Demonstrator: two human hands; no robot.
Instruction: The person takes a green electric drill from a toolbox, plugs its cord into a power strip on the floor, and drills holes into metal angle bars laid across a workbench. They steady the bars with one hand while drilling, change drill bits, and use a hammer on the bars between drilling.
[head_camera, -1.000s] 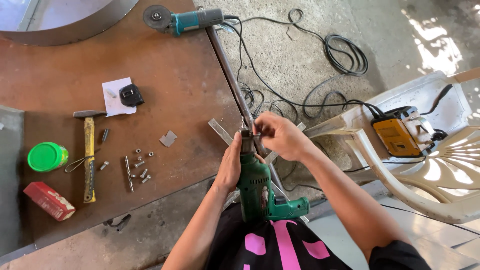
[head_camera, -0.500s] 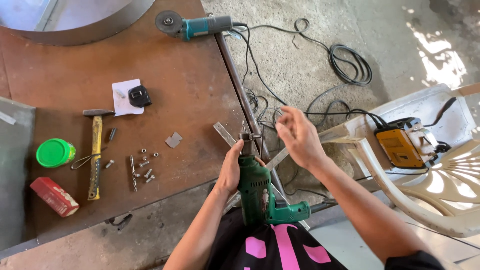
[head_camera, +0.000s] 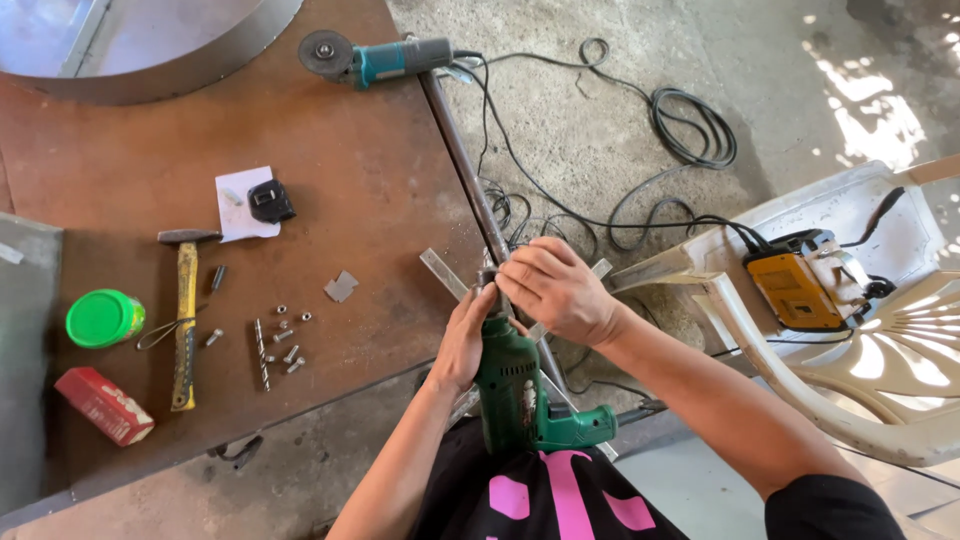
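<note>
From the head camera, the left hand (head_camera: 462, 340) wraps round the front of a green electric drill (head_camera: 515, 392), which stands nose-up at the edge of the rusty worktop (head_camera: 330, 130). The right hand (head_camera: 555, 290) curls over the drill's chuck, fingers bent and closed on it. The chuck and bit are hidden beneath those fingers. A hammer (head_camera: 184, 320) lies well apart.

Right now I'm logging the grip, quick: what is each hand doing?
Left hand: closed around the front of the green electric drill.
Right hand: fingers curled over the drill's chuck end; whether it grips cannot be told.
</note>
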